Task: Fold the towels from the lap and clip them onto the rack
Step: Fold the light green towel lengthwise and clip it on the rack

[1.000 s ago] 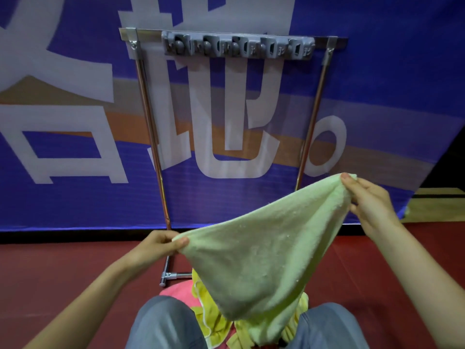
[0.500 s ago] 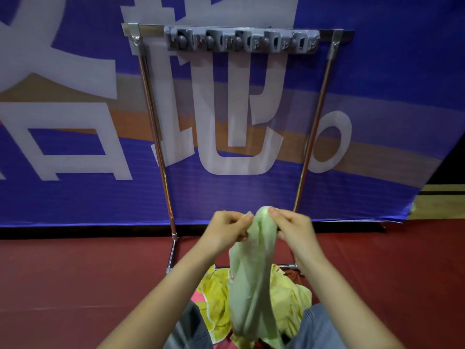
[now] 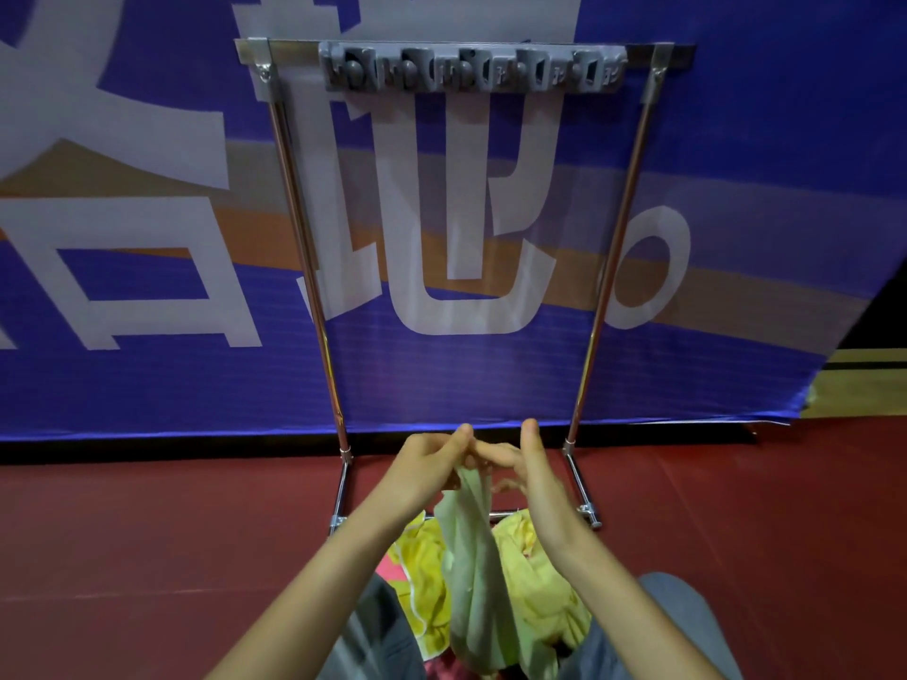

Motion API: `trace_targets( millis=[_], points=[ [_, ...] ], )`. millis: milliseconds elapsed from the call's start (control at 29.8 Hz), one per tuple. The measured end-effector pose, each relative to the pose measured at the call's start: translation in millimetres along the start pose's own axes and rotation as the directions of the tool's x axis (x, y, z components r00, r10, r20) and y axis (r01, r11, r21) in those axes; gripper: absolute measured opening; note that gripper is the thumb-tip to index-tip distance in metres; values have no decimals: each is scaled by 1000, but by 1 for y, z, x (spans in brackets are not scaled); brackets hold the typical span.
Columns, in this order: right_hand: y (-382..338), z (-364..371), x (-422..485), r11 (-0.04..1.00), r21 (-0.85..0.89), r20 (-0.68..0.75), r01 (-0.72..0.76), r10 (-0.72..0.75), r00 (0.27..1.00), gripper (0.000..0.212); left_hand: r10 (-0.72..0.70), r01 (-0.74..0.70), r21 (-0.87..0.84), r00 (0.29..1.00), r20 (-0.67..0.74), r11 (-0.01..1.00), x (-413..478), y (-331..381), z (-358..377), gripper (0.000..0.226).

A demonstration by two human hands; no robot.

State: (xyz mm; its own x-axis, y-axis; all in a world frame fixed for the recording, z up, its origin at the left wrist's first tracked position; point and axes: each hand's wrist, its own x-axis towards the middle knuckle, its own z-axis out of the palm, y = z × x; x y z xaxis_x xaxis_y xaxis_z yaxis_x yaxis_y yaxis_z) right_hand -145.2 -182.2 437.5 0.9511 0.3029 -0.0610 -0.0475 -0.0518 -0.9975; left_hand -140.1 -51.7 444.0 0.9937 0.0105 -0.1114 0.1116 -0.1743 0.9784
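Though top hidden, green towel [image 3: 468, 571] pinched by left fingers [image 3: 454, 441]; right fingers [image 3: 495, 454], grip unclear

The green towel's [image 3: 470, 576] top is buried between the hands — the left hand [image 3: 426, 466] curls over it, while the right hand's [image 3: 537, 478] hold is unclear. Its lower end, both forearms and the knees run off the bottom edge. On the lap, yellow towels [image 3: 426, 586] and a pink towel [image 3: 390, 567] lie mostly covered. The rack's [image 3: 314, 267] clips [image 3: 471, 68] are smeared — open or closed, no telling.
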Motion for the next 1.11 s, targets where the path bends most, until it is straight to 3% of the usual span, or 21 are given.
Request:
trace_targets(
  millis=[101, 268, 335, 503, 603, 738, 872, 939, 1039, 1106],
  points=[
    [4, -3, 0, 998, 59, 57, -30, 27, 998, 74, 69, -74, 96, 996, 56, 993, -2, -4, -6, 32],
    [3, -18, -2, 993, 117, 97, -32, 21, 995, 71, 157, -196, 175, 964, 213, 965, -10, -5, -18, 34],
    [1, -22, 0, 998, 56, 113, 15, -22, 993, 69, 171, -235, 201, 941, 293, 951, -16, 0, -21, 44],
    [-5, -30, 6, 963, -236, 186, 134, -90, 978, 64, 192, -329, 290, 890, 413, 899, -22, 12, -28, 29],
    [-4, -32, 8, 937, -333, 239, 103, -22, 971, 61, 214, -377, 313, 867, 449, 871, -25, 17, -28, 28],
    [9, -36, 9, 954, -292, 259, -63, 143, 955, 47, 235, -391, 310, 868, 436, 867, -25, 20, -31, 27],
    [33, -54, 9, 896, -420, 208, -143, 249, 946, 46, 215, -360, 352, 896, 388, 864, -24, 19, -39, 30],
    [38, -67, 7, 874, -472, 199, -116, 233, 952, 50, 206, -338, 386, 916, 344, 859, -23, 20, -47, 27],
    [32, -84, 1, 891, -455, 237, -14, 136, 962, 24, 176, -306, 458, 936, 305, 835, -19, 18, -58, 24],
    [20, -91, 1, 897, -436, 208, 67, 29, 978, 19, 161, -300, 507, 940, 299, 808, -16, 14, -62, 24]
  ],
)
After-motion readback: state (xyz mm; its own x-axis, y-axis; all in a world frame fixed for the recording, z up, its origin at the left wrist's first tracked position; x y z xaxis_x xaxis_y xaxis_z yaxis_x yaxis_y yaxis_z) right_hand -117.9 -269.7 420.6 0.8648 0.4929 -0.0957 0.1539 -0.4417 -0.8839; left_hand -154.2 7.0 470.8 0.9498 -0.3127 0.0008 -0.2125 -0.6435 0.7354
